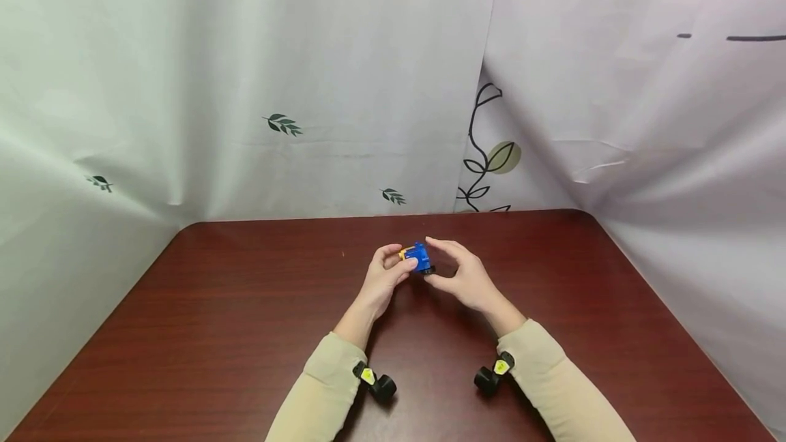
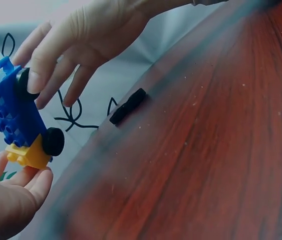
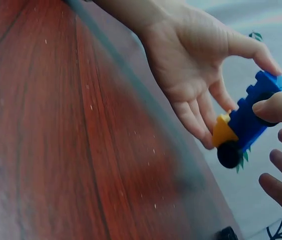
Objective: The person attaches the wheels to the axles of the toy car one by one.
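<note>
A small blue toy car (image 1: pixel 420 256) built of studded blocks is held up above the table between both hands. It has a yellow block (image 2: pixel 29 155) at one end and black wheels (image 3: pixel 228 155). My left hand (image 1: pixel 382 284) grips the car, its thumb at the blue part and its fingertips by the yellow end. On the other side my right hand (image 1: pixel 469 282) spreads its thumb and fingers around the car. In the right wrist view the right thumb (image 3: pixel 276 106) lies over one black wheel. The car's far side is partly hidden.
A dark red-brown wooden table (image 1: pixel 245 326) lies below the hands. Pale cloth (image 1: pixel 368 53) with leaf prints hangs behind it and along both sides. Each sleeved wrist carries a black strapped device, the left one (image 1: pixel 383 387) and the right one (image 1: pixel 487 380).
</note>
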